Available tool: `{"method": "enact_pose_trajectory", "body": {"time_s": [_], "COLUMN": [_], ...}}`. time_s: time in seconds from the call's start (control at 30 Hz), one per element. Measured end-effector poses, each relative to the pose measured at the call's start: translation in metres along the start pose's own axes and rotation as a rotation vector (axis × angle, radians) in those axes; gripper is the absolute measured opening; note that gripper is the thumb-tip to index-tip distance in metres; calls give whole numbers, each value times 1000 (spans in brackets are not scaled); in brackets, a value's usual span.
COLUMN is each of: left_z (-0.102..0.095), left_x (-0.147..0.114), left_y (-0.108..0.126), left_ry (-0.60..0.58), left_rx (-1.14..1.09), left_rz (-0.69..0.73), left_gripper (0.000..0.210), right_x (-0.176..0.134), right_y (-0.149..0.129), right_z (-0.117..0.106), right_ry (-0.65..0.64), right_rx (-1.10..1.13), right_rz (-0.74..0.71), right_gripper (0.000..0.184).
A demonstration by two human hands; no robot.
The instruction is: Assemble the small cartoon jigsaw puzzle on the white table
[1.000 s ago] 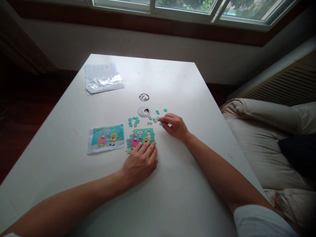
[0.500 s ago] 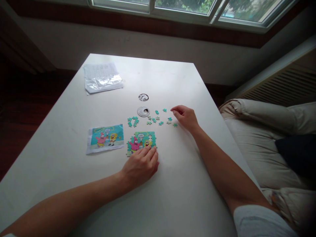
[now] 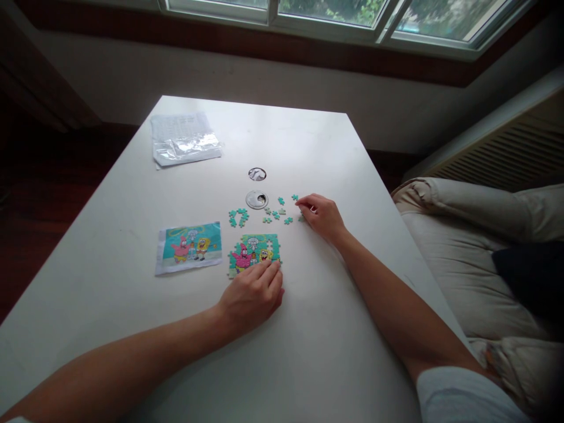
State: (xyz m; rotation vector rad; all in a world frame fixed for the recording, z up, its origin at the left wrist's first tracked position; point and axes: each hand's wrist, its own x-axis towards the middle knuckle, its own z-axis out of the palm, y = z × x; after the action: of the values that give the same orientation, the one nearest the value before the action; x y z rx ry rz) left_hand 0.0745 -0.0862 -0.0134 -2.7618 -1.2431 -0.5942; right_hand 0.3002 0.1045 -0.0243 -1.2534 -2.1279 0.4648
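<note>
A partly joined cartoon jigsaw puzzle (image 3: 247,254) lies on the white table, with gaps near its upper right. My left hand (image 3: 253,294) rests palm down over its lower edge, fingers stretched onto it and hiding that part. Several loose teal and pale green puzzle pieces (image 3: 275,215) are scattered beyond the puzzle's top right. Over the right side of these hovers my right hand (image 3: 321,216), thumb and forefinger brought together; anything between the tips is too small to make out. Another cluster of loose teal pieces (image 3: 232,222) lies just above the puzzle.
A printed picture sheet (image 3: 189,249) with the same cartoon figures lies left of the puzzle. Two round inserts, a grey ring cover (image 3: 256,200) and a hole (image 3: 257,174), sit in the tabletop. Papers under clear plastic (image 3: 187,141) lie far left. A beige sofa (image 3: 458,235) stands right.
My right hand has moved left and slightly nearer, now covering some loose pieces on the right; its thumb and forefinger have come together. My left hand stays on the puzzle.
</note>
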Motion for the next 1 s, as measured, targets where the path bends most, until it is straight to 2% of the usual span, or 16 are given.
{"method": "enact_pose_trajectory", "body": {"time_s": [0.1, 0.23, 0.33, 0.47, 0.57, 0.67, 0.77, 0.87, 1.0], "left_z": [0, -1, -1, -1, -2, -2, -3, -3, -3], "left_x": [0, 0, 0, 0, 1, 1, 1, 1, 2], "left_y": [0, 0, 0, 0, 0, -1, -1, -1, 0], "left_ry": [-8, -20, -26, -12, -5, -11, -21, -22, -26], "left_rx": [-6, -24, -28, -21, -20, -17, -16, -23, -31], "left_rz": [-9, -21, -24, -18, -18, -18, -19, -25, -29], "left_gripper": [30, 29, 28, 29, 28, 28, 28, 28, 27], "right_x": [2, 8, 10, 7, 3, 0, -2, -3, -3], "right_y": [0, 13, 27, 36, 31, 21, 14, 10, 9], "right_z": [-4, -29, -52, -69, -70, -67, -62, -57, -52], "right_ry": [6, -15, -142, -358, -478, -525, -512, -470, -431], "right_rx": [-4, -57, -113, -122, -111, -94, -163, -231, -217], "right_rz": [18, 160, 246, 256, 242, 169, 85, 33, -19], "right_gripper": [20, 21, 19, 15, 16, 21, 22, 15, 14]}}
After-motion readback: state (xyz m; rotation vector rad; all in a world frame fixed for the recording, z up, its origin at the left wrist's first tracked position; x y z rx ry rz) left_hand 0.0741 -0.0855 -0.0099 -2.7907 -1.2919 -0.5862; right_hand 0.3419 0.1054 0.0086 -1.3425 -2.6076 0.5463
